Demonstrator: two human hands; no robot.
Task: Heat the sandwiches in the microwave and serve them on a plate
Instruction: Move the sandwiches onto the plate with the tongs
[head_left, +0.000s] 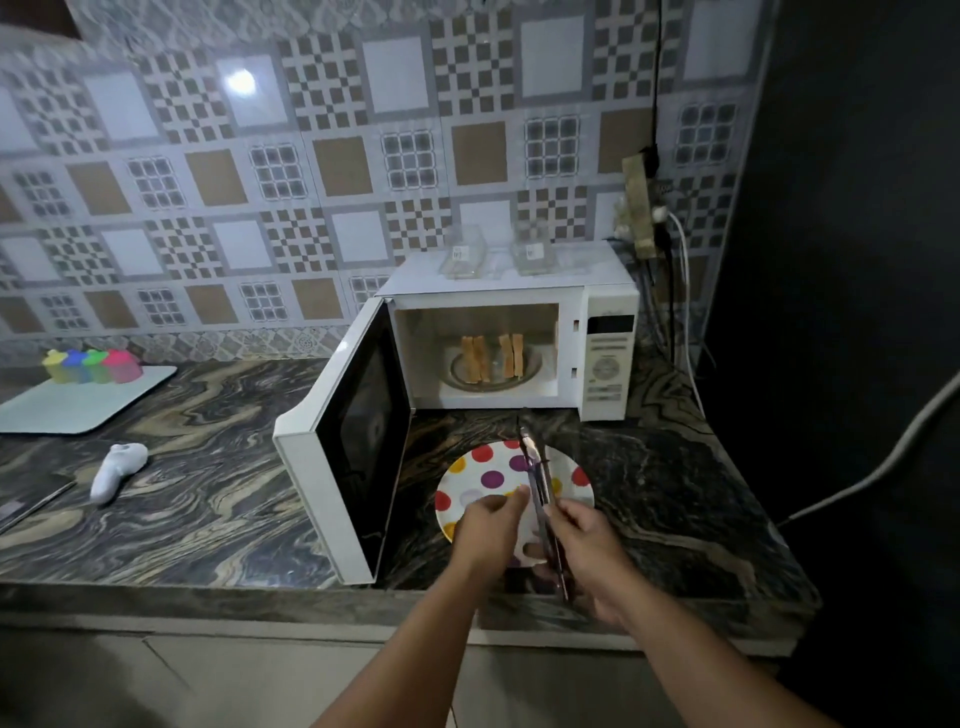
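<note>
Forearms entering from the bottom edge, meeting over the counter's front. Right hand (587, 551) wrapped round the rear end of metal tongs (540, 493), fingers curled on the handle. Left hand (491, 525) just beside, fingertips against the tongs' left arm near mid-length; whether pinching or only touching, cannot tell. Hands close together, nearly meeting at the tongs.

Tongs: long axis running near-to-far, tips pointing away toward the microwave opening, handle end toward the body, leaning slightly left at the far end. Arms of the tongs close together; tips past the plate's far rim, holding nothing.

Below the hands, polka-dot plate (483, 478) flat on the marbled counter (208, 493), partly covered by both hands, bearing no food.

Left of the plate, microwave door (358, 441) swung wide, hinged on the left, dark window facing right.

Behind, white microwave (608, 353), cavity open. Inside, on the turntable (530, 371), sandwiches (491, 358): two pieces standing on edge, side by side with a gap between, toasted crust edges facing the opening, long axes upright.

On the microwave's top, two clear containers (498, 252).

Far left: white object (117, 467) lying on the counter, pale tray (78, 400) beyond it carrying coloured cups (93, 365). Patterned tile wall (311, 156) behind.
</note>
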